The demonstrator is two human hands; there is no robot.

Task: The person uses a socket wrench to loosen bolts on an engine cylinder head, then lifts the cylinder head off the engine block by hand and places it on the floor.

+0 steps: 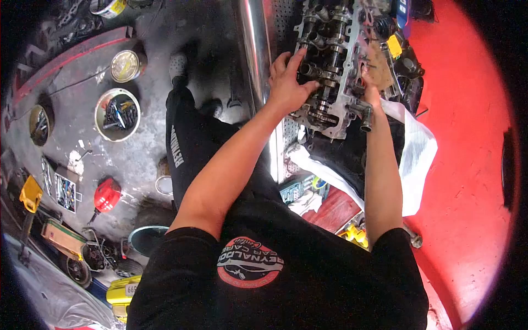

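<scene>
An engine cylinder head lies lengthwise in front of me, its valve train and camshaft parts facing up. My left hand grips its left edge, with the thumb and fingertips over the dark inner parts. On the opposite side, my right hand holds the right edge near a metal pipe outlet; most of its fingers are hidden behind the casting. Beneath the near end are a black surface and white sheeting. A flat brownish piece is just right of my right hand.
A shiny metal rail runs along the left of the work spot. On the grey floor stand a bucket of tools, a round can and a red container. Red flooring spreads to the right. Dark engine parts sit beyond my right hand.
</scene>
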